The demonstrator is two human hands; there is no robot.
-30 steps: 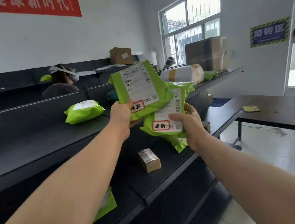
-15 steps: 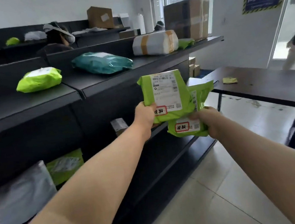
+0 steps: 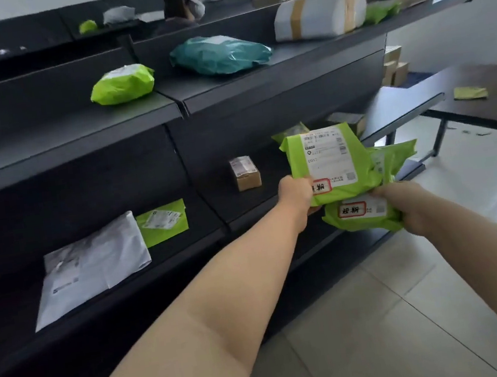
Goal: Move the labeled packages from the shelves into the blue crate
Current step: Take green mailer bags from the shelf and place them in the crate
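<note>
Both packages have dropped lower since a second ago: our left hand (image 3: 296, 196) grips the upper package (image 3: 328, 162), our right hand (image 3: 406, 206) the lower package (image 3: 363, 215), clear of the shelves (image 3: 78, 137), blue crate unseen, other parcels (image 3: 122, 84) still shelved.

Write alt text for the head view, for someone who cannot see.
A person's left hand grips a green labeled package and the right hand grips a second green package just below it, in front of dark shelves. A teal parcel and a small cardboard box lie there.

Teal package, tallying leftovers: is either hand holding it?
No, the teal package lies on the upper shelf, apart from left hand and right hand.
</note>
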